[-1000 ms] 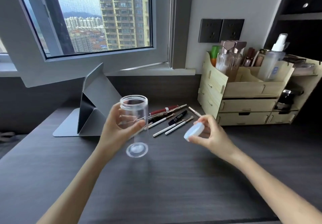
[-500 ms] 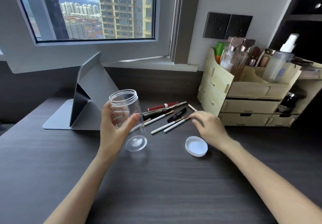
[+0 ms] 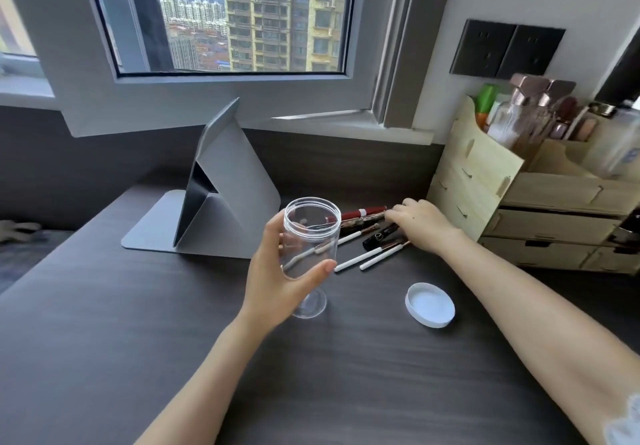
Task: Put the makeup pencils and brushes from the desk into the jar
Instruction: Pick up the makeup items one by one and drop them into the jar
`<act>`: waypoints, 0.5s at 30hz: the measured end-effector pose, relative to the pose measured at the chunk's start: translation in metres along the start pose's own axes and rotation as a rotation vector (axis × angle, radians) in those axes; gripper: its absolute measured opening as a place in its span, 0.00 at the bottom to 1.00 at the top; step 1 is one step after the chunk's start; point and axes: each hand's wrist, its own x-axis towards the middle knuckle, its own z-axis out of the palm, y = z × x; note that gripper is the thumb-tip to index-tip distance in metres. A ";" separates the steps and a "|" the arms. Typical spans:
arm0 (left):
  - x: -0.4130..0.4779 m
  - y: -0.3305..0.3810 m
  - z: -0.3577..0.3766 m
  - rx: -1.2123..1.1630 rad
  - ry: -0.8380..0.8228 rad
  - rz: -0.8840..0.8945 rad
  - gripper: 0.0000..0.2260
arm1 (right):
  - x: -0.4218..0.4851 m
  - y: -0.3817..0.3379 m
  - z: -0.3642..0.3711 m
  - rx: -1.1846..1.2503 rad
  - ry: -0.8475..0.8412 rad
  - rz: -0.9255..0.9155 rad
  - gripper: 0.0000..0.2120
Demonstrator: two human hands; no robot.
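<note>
My left hand [image 3: 273, 278] grips a clear, empty plastic jar [image 3: 310, 236] above the dark desk [image 3: 138, 340], its mouth tilted away from me. Beyond the jar lies a loose heap of makeup pencils and brushes: a red pencil [image 3: 367, 211], a black tube [image 3: 379, 236] and two white-handled brushes [image 3: 363, 258]. My right hand [image 3: 420, 224] rests palm down on the right end of the heap, fingertips on the upper pencils; I cannot tell whether it grips any. The jar's white lid [image 3: 430, 304] lies upside down on the desk, near my right forearm.
A folded grey tablet stand [image 3: 225, 195] sits behind the jar to the left. A wooden drawer organiser [image 3: 519, 202] with bottles stands at the right, close to the pencils. An open window frame [image 3: 207, 98] overhangs the back of the desk.
My right hand set the white lid down on the desk, then reached forward onto the heap of pencils. My left hand kept hold of the jar.
</note>
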 end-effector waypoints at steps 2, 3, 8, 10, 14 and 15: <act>0.000 0.001 0.000 -0.016 -0.005 -0.011 0.32 | -0.007 0.002 -0.017 0.111 0.052 0.065 0.11; 0.000 0.001 0.000 -0.020 -0.006 -0.018 0.33 | -0.013 0.004 -0.030 0.227 0.119 0.116 0.10; -0.001 0.006 -0.001 -0.011 -0.001 0.023 0.33 | -0.069 -0.004 -0.121 0.859 0.525 0.103 0.11; 0.000 0.009 -0.001 0.046 0.008 0.111 0.33 | -0.094 -0.020 -0.153 0.867 0.527 0.031 0.12; -0.001 0.014 -0.003 0.118 0.025 0.186 0.34 | -0.118 -0.060 -0.177 0.741 0.413 -0.038 0.11; -0.002 0.014 -0.003 0.154 0.011 0.203 0.35 | -0.117 -0.069 -0.178 0.757 0.374 -0.032 0.11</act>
